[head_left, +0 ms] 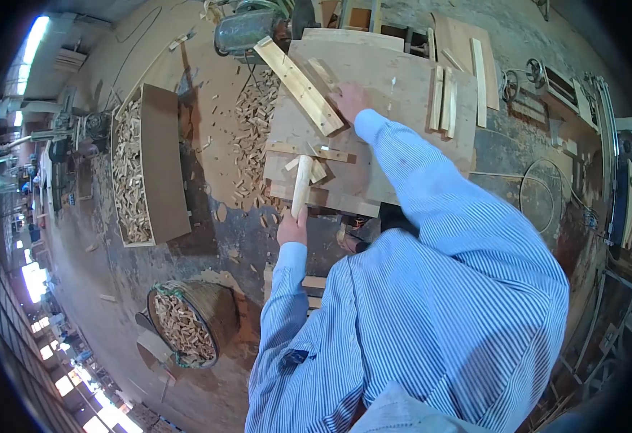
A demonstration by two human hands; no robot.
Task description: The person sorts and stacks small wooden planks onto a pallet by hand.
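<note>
The shirt (pixel 439 303) is striped blue and white, the stick (pixel 302 186) pale cream, the box (pixel 163 166) brown.

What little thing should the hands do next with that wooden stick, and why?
Maybe the left hand should bring the stick up to the board. It already grips the stick's near end, and the far end points roughly that way. The right hand is right by the board's edge, so it could probably keep the board steady.
</note>
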